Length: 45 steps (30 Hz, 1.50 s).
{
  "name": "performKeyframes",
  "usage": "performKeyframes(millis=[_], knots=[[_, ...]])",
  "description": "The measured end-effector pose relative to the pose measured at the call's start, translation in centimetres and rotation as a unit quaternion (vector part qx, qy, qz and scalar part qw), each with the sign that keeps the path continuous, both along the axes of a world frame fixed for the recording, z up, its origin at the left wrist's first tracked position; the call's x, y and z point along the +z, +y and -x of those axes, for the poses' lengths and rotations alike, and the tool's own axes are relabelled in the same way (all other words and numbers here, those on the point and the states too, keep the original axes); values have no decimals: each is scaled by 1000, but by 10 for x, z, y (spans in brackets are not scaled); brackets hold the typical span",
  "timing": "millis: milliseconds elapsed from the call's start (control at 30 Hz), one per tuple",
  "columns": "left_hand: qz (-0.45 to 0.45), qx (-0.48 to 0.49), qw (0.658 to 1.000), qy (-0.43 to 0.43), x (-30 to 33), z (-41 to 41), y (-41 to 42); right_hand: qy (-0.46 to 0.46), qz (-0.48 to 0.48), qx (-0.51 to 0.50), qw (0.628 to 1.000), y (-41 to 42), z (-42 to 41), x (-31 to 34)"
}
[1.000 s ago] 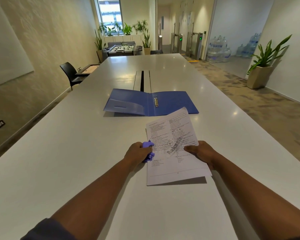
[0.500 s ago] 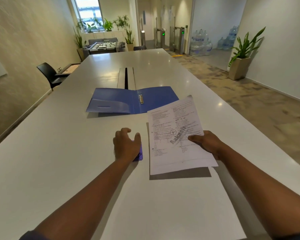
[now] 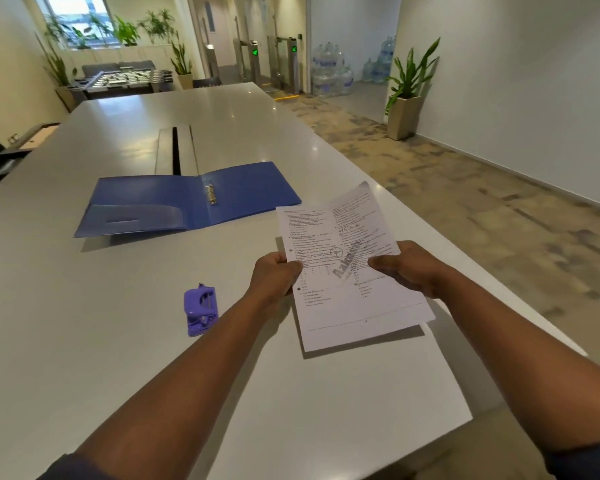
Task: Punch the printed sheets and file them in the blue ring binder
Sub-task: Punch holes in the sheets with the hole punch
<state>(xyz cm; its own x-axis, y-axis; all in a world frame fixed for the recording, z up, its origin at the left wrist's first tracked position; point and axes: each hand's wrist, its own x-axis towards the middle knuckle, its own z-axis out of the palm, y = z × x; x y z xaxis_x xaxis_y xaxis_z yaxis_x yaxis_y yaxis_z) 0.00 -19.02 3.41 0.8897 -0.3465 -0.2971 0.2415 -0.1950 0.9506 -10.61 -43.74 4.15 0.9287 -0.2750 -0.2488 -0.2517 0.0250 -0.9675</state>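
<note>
1. Table [image 3: 84,341]: long, white and glossy, it carries everything, and the person stands at its near end.
2. Binder: the blue plastic ring binder [image 3: 146,206] lies open and flat ahead and to the left of both hands, well apart from them. Its spine runs away from the person, and the small metal ring mechanism [image 3: 211,195] sits on that spine. Whether the rings are open or shut is too small to tell.
3. Sheets: the white printed paper sheets [image 3: 347,271], a thin stack with a grey diagonal watermark, are held just above the table, right of centre. Their long axis points away from the person, leaning slightly right. Two dark dots that look like punched holes show along their left edge.
4. Hands: the left hand [image 3: 274,277] pinches the stack's left edge, fingers closed on the paper. The right hand [image 3: 406,268] grips the right edge the same way.
5. Punch: the small purple plastic hole punch [image 3: 201,310] rests on the table just left of the left forearm, untouched.
6. Judgement: the holed edge faces the binder, and the rings lie up and left of the fingers, nearer the left hand.
</note>
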Motion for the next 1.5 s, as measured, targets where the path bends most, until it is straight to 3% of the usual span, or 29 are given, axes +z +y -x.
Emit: performKeyframes(millis=[100,200,300,500,633,800,1000,1300,1400,1500], knots=[[6,-5,1000,9,-4,7,-23,41,79,-14,996,-26,3,-3],[2,-7,1000,21,-13,14,-50,92,214,-38,972,-47,9,-4],[20,-5,999,30,-24,17,-79,115,285,-91,947,-64,10,-7],[-101,-23,983,-152,-26,28,-109,145,401,-139,894,-85,0,-14],[-207,-56,939,-269,-32,32,-115,140,440,-141,876,-92,-4,-19],[-283,-56,890,-353,-45,31,-116,139,483,-141,853,-93,-5,-23],[-316,-62,859,-397,-55,24,-120,147,496,-152,842,-94,-2,-27],[-337,-65,847,-406,-56,24,-120,171,551,-176,798,-92,-4,-36],[-315,-82,870,-371,-53,23,-117,177,589,-192,765,-82,-5,-41],[-270,-78,900,-333,-45,23,-100,117,583,-199,779,-58,-10,-39]])
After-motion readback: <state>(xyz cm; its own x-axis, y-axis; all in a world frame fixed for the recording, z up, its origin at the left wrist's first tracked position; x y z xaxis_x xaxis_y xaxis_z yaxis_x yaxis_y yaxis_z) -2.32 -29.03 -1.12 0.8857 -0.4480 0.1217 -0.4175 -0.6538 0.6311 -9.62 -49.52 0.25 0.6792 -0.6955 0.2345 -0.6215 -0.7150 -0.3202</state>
